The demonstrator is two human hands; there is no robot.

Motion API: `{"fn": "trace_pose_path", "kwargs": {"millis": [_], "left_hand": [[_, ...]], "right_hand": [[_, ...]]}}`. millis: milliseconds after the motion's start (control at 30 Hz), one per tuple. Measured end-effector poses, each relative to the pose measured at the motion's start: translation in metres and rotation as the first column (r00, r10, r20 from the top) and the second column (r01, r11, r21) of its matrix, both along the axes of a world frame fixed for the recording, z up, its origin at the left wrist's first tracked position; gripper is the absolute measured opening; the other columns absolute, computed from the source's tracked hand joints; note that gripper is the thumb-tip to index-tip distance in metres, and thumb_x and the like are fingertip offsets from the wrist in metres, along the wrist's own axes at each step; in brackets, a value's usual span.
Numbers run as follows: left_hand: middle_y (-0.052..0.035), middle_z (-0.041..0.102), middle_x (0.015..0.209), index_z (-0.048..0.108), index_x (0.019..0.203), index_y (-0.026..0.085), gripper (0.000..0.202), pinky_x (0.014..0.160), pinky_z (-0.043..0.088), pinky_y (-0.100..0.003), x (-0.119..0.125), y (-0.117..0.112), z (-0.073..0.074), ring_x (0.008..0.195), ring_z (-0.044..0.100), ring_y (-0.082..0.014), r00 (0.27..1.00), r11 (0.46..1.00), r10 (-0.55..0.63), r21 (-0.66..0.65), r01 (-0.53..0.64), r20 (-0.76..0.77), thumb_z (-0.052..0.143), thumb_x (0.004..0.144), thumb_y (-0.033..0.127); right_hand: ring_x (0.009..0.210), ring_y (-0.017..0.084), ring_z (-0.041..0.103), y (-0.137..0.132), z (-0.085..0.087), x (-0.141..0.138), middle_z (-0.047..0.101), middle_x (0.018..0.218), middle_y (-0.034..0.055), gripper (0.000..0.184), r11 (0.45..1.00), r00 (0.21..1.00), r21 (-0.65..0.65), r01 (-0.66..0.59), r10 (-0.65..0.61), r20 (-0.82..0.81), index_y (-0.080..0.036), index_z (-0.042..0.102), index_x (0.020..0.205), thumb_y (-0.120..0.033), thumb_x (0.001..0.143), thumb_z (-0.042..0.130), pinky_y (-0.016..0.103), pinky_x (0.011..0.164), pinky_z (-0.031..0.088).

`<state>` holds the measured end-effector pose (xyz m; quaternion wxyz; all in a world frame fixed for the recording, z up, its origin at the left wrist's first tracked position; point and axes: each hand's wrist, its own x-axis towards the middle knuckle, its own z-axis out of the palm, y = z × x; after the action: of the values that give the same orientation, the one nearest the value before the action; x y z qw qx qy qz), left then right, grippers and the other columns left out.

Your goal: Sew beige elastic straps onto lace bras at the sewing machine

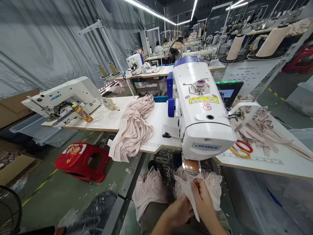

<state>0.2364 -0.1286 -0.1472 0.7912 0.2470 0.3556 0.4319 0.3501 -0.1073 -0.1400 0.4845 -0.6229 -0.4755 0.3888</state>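
A pale pink lace bra [184,184] lies over my lap, one part draped on my left knee and the other below the head of the white JUKI sewing machine [207,130]. My right hand [203,199] pinches the edge of its smooth fabric just under the machine's head. Lower and to the left, my left hand [179,210] is closed on the same fabric, its fingertips partly hidden behind the cloth. A narrow end of fabric hangs down between the two hands. The needle area is hidden by the machine's head.
Bundled pink straps [137,130] lie left of the machine, with more fabric strips [256,127] on the right. Red and yellow scissors [242,150] rest near the right table edge. A second sewing machine [66,98] and a red stool [81,161] stand at left.
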Motion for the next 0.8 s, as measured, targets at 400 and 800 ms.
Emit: {"fn": "trace_pose_path", "kwargs": {"millis": [400,800], "left_hand": [[-0.0058,0.065,0.071,0.067,0.077,0.015,0.056,0.081,0.05,-0.032,-0.022,0.024,0.042,0.075,0.061,-0.02,0.797,0.968,0.154,0.25,-0.005,-0.584,0.062,0.079,0.071],[0.0006,0.055,0.072,0.064,0.079,0.014,0.047,0.075,0.043,-0.026,-0.038,0.036,0.079,0.077,0.05,-0.016,0.717,0.805,-0.255,0.269,0.529,-0.649,0.064,0.082,0.061]], "right_hand": [[0.082,0.024,0.069,-0.008,0.025,0.012,0.071,0.089,0.0103,0.039,0.983,0.965,0.129,-0.129,0.095,0.243,-0.021,0.065,0.086,-0.059,0.088,0.054,0.033,0.069,0.058],[0.066,0.014,0.054,-0.009,0.078,0.04,0.066,0.08,-0.0011,0.01,0.765,0.748,-0.177,-0.619,0.643,0.165,-0.023,0.06,0.087,-0.026,0.078,0.065,0.023,0.058,0.04]]}}
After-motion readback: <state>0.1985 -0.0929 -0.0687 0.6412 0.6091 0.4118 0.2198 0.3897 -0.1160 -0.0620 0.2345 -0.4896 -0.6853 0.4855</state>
